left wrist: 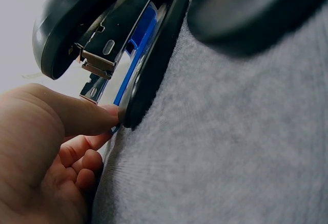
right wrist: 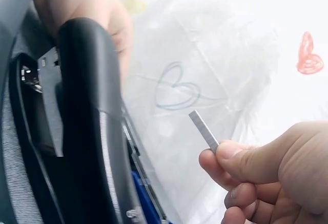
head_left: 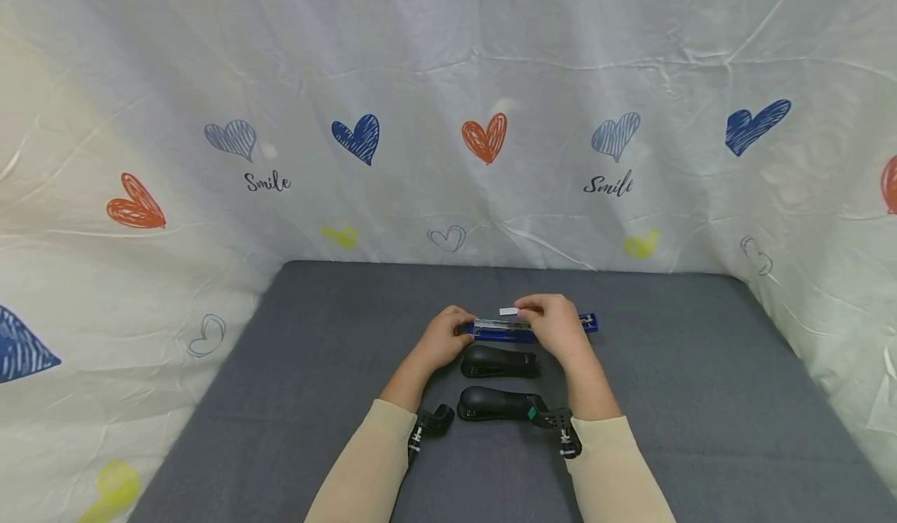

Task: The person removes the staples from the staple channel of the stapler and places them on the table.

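A blue stapler [head_left: 504, 336] lies crosswise on the table, its long metal channel showing along the top. My left hand [head_left: 443, 339] pinches its left end between thumb and fingers. Between the right thumb and forefinger, my right hand [head_left: 558, 330] holds a short silver strip of staples [right wrist: 204, 130] above the stapler's far side. That hand covers part of the stapler in the head view. In the left wrist view, a black stapler in front partly hides the blue base [left wrist: 136, 55] beside my left fingertips.
Two black staplers, a nearer one [head_left: 494, 404] and a farther one [head_left: 497, 362], lie parallel between my forearms, close in front of the blue one. The grey-covered table [head_left: 336, 398] meets a white curtain [head_left: 420, 196] printed with hearts. Camera mounts hang under both wrists.
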The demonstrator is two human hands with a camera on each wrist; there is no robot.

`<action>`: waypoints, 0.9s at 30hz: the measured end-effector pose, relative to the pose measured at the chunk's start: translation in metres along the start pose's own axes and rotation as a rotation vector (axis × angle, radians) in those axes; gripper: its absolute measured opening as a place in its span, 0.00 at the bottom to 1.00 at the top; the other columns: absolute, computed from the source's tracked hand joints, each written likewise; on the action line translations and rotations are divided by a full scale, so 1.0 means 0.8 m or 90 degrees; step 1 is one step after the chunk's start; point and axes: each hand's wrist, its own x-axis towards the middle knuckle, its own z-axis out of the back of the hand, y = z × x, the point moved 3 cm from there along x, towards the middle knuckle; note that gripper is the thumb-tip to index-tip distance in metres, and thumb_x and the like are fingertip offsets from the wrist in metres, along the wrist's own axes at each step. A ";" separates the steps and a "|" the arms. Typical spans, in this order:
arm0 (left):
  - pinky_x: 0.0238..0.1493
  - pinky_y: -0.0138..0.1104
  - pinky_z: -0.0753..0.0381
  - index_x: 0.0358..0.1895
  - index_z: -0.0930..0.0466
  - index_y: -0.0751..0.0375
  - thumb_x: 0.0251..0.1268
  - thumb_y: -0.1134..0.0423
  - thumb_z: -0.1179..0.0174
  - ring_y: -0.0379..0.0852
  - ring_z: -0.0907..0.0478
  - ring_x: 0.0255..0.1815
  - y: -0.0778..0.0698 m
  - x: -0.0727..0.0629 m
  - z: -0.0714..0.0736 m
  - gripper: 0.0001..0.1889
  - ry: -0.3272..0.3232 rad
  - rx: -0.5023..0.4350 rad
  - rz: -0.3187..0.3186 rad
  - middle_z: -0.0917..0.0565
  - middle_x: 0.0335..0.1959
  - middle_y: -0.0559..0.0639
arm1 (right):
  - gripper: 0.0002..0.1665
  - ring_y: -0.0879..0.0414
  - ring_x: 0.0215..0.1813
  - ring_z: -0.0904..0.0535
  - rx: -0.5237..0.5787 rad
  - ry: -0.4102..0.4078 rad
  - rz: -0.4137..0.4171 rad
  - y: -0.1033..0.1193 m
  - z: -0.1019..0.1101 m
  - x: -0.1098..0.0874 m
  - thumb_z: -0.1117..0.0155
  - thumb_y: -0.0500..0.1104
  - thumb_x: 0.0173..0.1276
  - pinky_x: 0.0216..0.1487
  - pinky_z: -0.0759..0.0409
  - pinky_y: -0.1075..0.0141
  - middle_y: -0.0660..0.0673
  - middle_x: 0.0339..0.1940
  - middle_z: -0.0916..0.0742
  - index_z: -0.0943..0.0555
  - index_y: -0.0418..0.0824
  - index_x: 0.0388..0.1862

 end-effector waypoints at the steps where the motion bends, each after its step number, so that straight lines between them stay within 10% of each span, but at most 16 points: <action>1: 0.42 0.38 0.28 0.60 0.16 0.66 0.69 0.70 0.34 0.45 0.29 0.38 0.000 0.000 0.000 0.17 0.000 -0.001 0.001 0.21 0.52 0.55 | 0.13 0.45 0.51 0.15 0.001 0.000 0.001 0.000 0.002 -0.001 0.37 0.38 0.77 0.49 0.19 0.49 0.39 0.51 0.11 0.13 0.37 0.55; 27: 0.43 0.39 0.27 0.59 0.16 0.66 0.68 0.70 0.34 0.44 0.29 0.39 0.002 0.002 -0.001 0.17 -0.009 0.001 0.000 0.20 0.51 0.54 | 0.16 0.41 0.55 0.18 0.012 -0.062 -0.022 -0.016 0.071 -0.016 0.44 0.37 0.81 0.53 0.22 0.47 0.36 0.51 0.12 0.15 0.34 0.59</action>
